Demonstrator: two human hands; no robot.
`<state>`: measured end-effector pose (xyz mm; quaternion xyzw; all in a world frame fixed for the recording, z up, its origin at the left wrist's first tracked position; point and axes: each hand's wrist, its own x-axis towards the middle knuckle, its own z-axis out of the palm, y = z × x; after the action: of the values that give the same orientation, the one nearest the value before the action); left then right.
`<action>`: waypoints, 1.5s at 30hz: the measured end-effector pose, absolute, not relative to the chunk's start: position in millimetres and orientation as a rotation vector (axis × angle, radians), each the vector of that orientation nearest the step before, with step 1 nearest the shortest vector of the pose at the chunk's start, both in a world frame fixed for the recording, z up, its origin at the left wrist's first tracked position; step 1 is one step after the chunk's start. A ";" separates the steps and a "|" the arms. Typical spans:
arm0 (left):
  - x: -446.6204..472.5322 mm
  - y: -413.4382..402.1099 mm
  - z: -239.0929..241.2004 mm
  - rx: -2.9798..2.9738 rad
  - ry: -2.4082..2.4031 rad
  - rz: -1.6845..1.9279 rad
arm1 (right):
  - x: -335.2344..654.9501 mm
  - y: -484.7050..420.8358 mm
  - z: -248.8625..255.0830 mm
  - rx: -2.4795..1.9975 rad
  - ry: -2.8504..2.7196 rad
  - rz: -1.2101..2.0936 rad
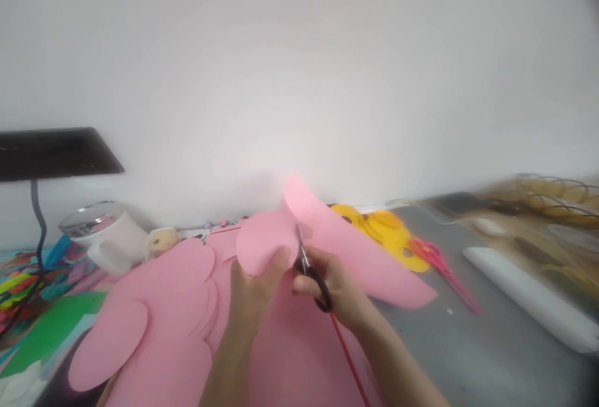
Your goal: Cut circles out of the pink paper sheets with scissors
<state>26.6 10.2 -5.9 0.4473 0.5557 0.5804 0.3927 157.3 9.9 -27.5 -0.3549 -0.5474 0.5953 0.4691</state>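
Note:
My left hand pinches a rounded piece of pink paper between thumb and fingers, holding it up at the middle. In my right hand is a pair of black-handled scissors, fingers through the handles. The blades point away from me and meet the paper's edge. To their right a large curled part of pink paper bends upward and drapes over the table. Below my hands spreads more pink paper. Several cut pink rounds lie at the left.
Yellow paper shapes and pink scissors lie right of the pink paper on the grey table surface. A white roll rests farther right. A white mug stands at the left, near green paper. A white wall rises behind.

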 end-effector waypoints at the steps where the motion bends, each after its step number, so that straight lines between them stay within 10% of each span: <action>1: 26.6 10.4 -6.1 1.142 1.412 1.475 | 157.2 9.9 -27.8 -0.877 -1.341 1.460; 45: 23.1 13.5 -10.0 1.099 1.449 1.459 | 155.4 9.0 -29.1 -0.935 -1.300 1.486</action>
<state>23.1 13.5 -10.0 0.4331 0.5714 0.5751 0.3939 155.4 9.0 -29.1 -0.3801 -0.5283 0.6038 0.4603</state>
